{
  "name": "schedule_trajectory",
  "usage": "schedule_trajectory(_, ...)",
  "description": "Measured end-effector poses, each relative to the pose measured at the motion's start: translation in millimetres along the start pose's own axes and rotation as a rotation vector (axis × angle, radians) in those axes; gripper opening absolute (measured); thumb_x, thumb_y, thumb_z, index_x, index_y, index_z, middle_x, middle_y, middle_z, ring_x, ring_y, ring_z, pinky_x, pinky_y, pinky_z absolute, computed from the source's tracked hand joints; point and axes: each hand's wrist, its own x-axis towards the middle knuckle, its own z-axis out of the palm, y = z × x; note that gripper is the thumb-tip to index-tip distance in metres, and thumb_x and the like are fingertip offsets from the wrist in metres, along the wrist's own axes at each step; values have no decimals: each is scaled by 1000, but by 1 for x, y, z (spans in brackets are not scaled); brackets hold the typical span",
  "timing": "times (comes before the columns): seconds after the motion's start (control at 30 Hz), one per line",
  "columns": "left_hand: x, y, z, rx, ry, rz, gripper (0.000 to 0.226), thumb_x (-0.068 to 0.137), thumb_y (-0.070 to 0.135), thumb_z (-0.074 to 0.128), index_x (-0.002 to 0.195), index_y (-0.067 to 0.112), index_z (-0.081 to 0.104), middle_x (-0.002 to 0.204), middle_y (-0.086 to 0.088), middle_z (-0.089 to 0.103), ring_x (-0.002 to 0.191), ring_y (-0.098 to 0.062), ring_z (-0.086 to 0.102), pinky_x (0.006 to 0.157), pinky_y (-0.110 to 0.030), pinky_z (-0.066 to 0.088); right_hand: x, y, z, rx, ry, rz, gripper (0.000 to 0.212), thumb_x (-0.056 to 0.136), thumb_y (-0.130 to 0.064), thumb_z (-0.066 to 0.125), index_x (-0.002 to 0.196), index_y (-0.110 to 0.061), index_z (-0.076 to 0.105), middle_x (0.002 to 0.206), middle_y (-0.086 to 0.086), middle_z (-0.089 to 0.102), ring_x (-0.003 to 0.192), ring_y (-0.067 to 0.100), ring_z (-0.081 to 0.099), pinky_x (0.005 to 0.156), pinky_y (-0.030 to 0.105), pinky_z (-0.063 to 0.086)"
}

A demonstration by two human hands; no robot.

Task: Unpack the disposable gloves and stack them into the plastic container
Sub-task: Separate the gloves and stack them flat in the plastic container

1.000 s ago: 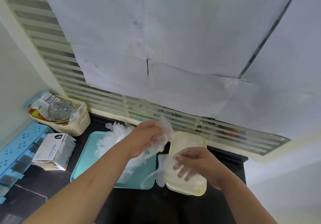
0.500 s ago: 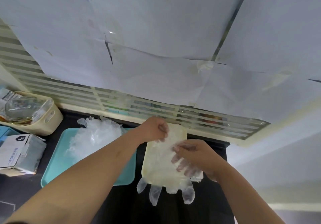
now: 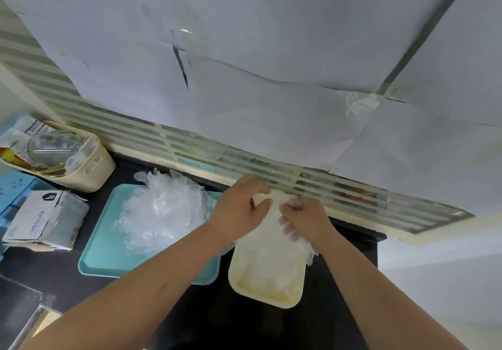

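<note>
A cream plastic container [image 3: 235,277] lies on the dark counter with clear disposable gloves stacked inside. Over its far end, my left hand [image 3: 239,208] and my right hand [image 3: 305,220] both pinch the cuff edge of the top clear glove [image 3: 274,243], which lies flat in the container. The glove's fingers bunch over the container's right rim, under my right hand. A loose heap of clear gloves [image 3: 163,208] sits on a teal tray [image 3: 108,257] to the left. The opened glove box [image 3: 44,220] lies at the far left.
A beige basket [image 3: 92,170] full of packets and a glass jar stands at the back left. A light blue perforated rack [image 3: 13,195] is at the left edge. A striped wall ledge runs behind the counter. The counter ends at the right beside a white wall.
The glove, which hung with its fingers over the container's near rim, now lies inside the container. Both hands have come together at its far end.
</note>
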Motion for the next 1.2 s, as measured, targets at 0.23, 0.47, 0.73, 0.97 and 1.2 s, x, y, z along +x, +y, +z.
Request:
schedule_trajectory(0.23,-18,5,53,454,-649,-277,92,91,59,65,163,36,13,173,7,-7,136,-28,52,104,-47,52,5,5,-3,-139,165,-116,4,99,-19,71,103,-18,72,95,2,74,67,21,75,60,34,62)
schedule_trajectory(0.47,-20,0,97,527,-777,-424,108,92,39,64,159,40,-21,163,-5,-41,125,-36,59,92,-48,58,-26,34,-11,-199,274,-209,26,100,-19,62,96,-44,68,96,-18,71,91,13,71,86,43,64)
schedule_trajectory(0.73,-26,4,98,472,-821,-421,99,98,19,62,164,33,-10,168,-3,-30,128,-30,59,101,-45,55,-44,35,7,-151,181,-184,30,102,-14,59,103,-42,68,104,-14,72,95,15,72,88,46,64)
schedule_trajectory(0.97,-72,-11,12,95,-110,-159,25,97,11,58,117,19,72,119,9,63,89,-7,64,87,-28,57,-49,16,53,-200,206,-279,28,106,-15,54,128,-24,69,114,-4,71,94,12,66,83,28,55)
schedule_trajectory(1.2,-142,-104,-59,267,56,-628,24,93,25,68,115,30,62,144,15,35,88,-11,65,78,-35,58,-63,-5,142,-78,-78,-232,21,105,-20,58,116,-34,68,94,-4,73,80,16,69,69,29,57)
